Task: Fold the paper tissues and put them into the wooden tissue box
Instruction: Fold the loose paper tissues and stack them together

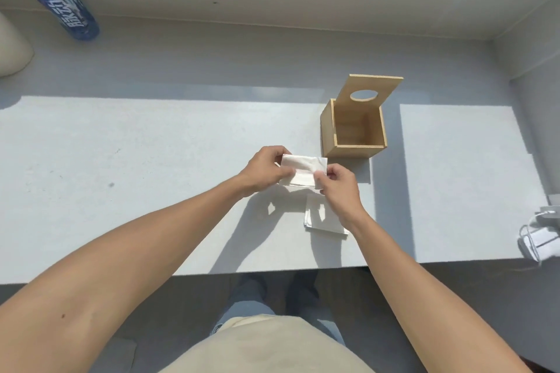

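A white paper tissue point(303, 171) is held above the table, partly folded over on itself. My left hand point(266, 169) pinches its left edge and my right hand point(338, 186) pinches its lower right corner. Just below them a small stack of folded tissues point(318, 218) lies flat on the white table point(121, 175), partly hidden by my right wrist. The wooden tissue box point(353, 133) stands open just beyond my hands, to the right, and looks empty inside. Its lid point(374, 92) with an oval hole is tipped up at the back.
A blue-labelled plastic bottle point(57, 0) stands at the far left corner. A pale rounded object point(12, 48) sits at the left edge. White chargers with cables point(542, 236) lie at the right edge. A wall bounds the table's back and right side.
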